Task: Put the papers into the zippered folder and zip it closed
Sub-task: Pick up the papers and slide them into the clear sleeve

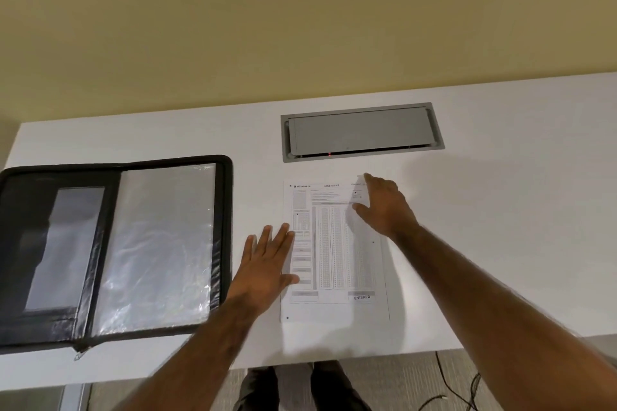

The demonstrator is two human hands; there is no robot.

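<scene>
Head view: printed sheet [334,243] lies flat on desk [500,210], long axis pointing away from person, left hand [267,260] pressing its left edge with straight fingers, right hand [387,207] pinching far right corner, open folder [160,243] further left.

Head view, entry: I log the left forearm [200,344] and right forearm [484,284] bare from frame edge to wrist, and both hands, left hand [267,257] and right hand [384,207], bare too. At the bottom edge, dark trouser legs [257,387], blurred.
</scene>
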